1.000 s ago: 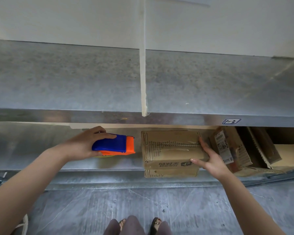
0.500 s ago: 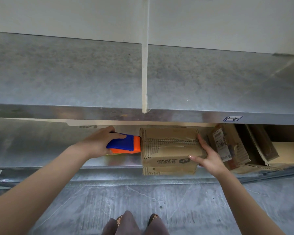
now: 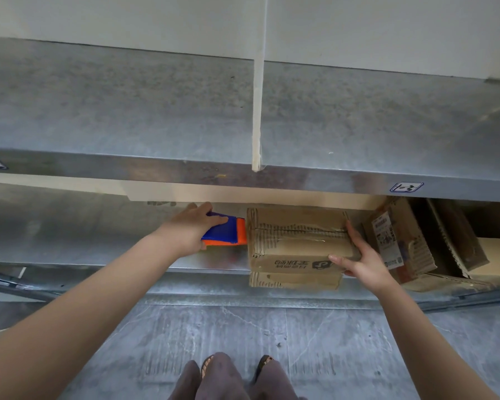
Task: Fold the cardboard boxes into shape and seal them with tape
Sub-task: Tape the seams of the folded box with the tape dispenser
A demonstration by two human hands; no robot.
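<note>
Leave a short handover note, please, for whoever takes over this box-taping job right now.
Left hand grips the dispenser, its orange nose against the left end of the box.
Right hand braces the box's right end, fingers straight, thumb on the front face.
The box sits at the front of the lower shelf; other boxes lie to its right, open and crumpled.
Done: this box is folded shut, and a glossy strip seems to lie along its top seam.
Left: probably taping the left end, then the other boxes.
</note>
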